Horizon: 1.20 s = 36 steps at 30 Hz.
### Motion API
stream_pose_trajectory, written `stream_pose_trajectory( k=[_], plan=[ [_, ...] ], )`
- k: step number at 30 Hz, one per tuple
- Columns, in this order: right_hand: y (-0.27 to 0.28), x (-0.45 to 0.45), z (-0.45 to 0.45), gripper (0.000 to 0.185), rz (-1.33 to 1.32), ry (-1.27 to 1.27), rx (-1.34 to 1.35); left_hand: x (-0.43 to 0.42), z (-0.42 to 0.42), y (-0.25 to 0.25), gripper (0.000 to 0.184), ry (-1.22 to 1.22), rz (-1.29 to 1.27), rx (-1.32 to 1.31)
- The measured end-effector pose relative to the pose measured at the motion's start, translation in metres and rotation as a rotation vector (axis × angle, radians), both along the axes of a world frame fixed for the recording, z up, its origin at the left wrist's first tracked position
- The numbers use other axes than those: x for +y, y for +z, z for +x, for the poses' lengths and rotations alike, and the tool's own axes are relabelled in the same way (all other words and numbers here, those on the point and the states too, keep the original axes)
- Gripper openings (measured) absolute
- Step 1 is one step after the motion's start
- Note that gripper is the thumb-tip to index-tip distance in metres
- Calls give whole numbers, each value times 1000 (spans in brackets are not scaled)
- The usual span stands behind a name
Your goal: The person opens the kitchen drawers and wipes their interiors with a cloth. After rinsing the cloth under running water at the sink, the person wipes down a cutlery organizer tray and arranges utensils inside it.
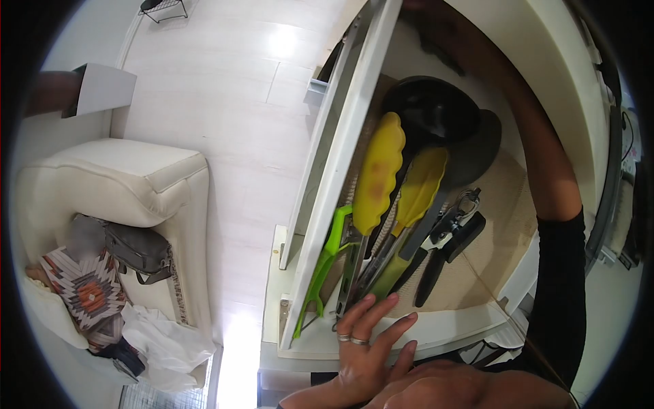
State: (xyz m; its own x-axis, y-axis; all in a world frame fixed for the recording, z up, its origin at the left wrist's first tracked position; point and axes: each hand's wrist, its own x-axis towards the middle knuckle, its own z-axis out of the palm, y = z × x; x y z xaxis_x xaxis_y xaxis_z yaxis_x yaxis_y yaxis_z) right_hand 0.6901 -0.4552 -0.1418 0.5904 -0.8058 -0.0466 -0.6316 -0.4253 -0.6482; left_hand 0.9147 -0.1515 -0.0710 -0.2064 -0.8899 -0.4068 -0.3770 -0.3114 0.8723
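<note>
An open white drawer (340,163) holds kitchen utensils. My left hand (368,334), with rings on it, lies over the drawer's near edge, fingers stretched out by the handle ends of the tongs. Those tongs have yellow scalloped heads (379,174). Beside them are a black ladle (432,109), a dark grey flat-headed utensil (480,150), a can opener (449,235) with black handles and a lime-green plastic utensil (317,279). My right hand (432,27) reaches into the shadowed far end of the drawer; its fingers are too dark to make out.
Left of the drawer is pale floor (252,136). A cream sofa (129,167) carries a grey bag (139,249), a patterned cushion (85,286) and a white plastic bag (163,347). The counter edge (572,88) overhangs the drawer's right side.
</note>
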Motion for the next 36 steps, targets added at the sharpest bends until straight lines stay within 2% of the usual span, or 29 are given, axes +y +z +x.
stream_pose_trajectory(
  k=[6,9,11,12,14,15,17,19,23,29,31,36],
  plan=[
    [-4,23,-28,21,17,75,79,4,-1,-3,36,7,-48,-20],
    [2,49,-67,21,239,-35,128,5,2,-3,37,-3,-57,-17],
    [7,57,-71,20,286,-82,109,4,0,-1,37,-9,-57,-3],
    [9,57,-68,22,120,-6,132,3,-1,2,37,6,-27,-15],
    [7,55,-54,23,-5,13,102,2,-3,6,38,15,7,-25],
    [4,52,-36,23,32,-42,52,1,-3,7,38,24,10,-29],
    [5,32,-9,24,-280,197,110,1,-5,7,38,27,14,-37],
    [-1,19,8,24,-405,280,138,1,-8,8,35,64,22,-64],
    [-9,13,-7,23,-259,102,153,3,-8,5,31,52,-35,-84],
    [-16,10,-14,23,-185,-58,110,3,-7,5,28,-3,-65,-124],
    [-16,11,-17,23,-183,-108,109,-2,-3,7,30,-148,-74,-178],
    [-10,43,-84,23,-312,-311,212,3,-2,-1,33,-131,-116,-131]
  ],
)
